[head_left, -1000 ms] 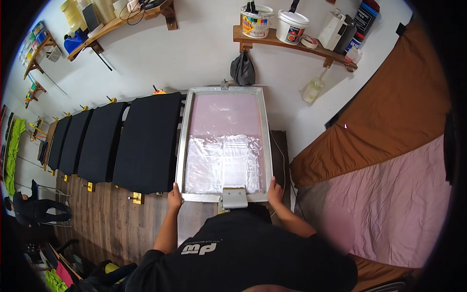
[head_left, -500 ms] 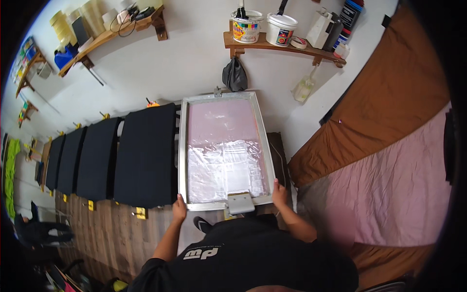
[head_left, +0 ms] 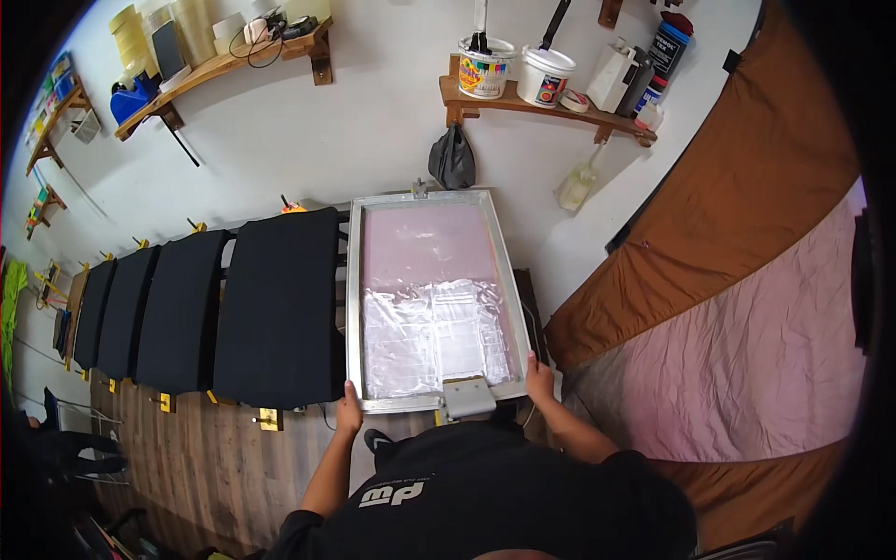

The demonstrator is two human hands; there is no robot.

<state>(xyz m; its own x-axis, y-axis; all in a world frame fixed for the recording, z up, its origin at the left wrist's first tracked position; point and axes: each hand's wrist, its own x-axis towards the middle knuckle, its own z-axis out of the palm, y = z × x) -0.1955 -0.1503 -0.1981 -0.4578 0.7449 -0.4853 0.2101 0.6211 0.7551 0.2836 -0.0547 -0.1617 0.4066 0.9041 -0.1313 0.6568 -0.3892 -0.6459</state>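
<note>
A screen printing frame [head_left: 511, 297] of pale metal lies before me, its mesh pinkish at the far half and covered by shiny clear film on the near half. My left hand [head_left: 349, 411] is closed on its near left corner. Around the right edge, close to the near right corner, my right hand [head_left: 539, 378] is wrapped. A grey metal clamp [head_left: 468, 399] sits on the near rail between my hands. Just left of the frame is a platen covered in black fabric [head_left: 280, 303]. What lies under the frame is mostly hidden.
More black-covered platens [head_left: 180, 308] run in a row to the left, with yellow clamps [head_left: 271, 420] at their near ends. Buckets [head_left: 545, 75] stand on a wooden shelf [head_left: 523, 101], above a hanging black bag [head_left: 453, 159]. At right hangs a brown and pink cloth [head_left: 737, 345].
The view has shifted slightly, so the shelves, platens and frame appear a little lower. Both hands keep their hold on the frame's near corners.
</note>
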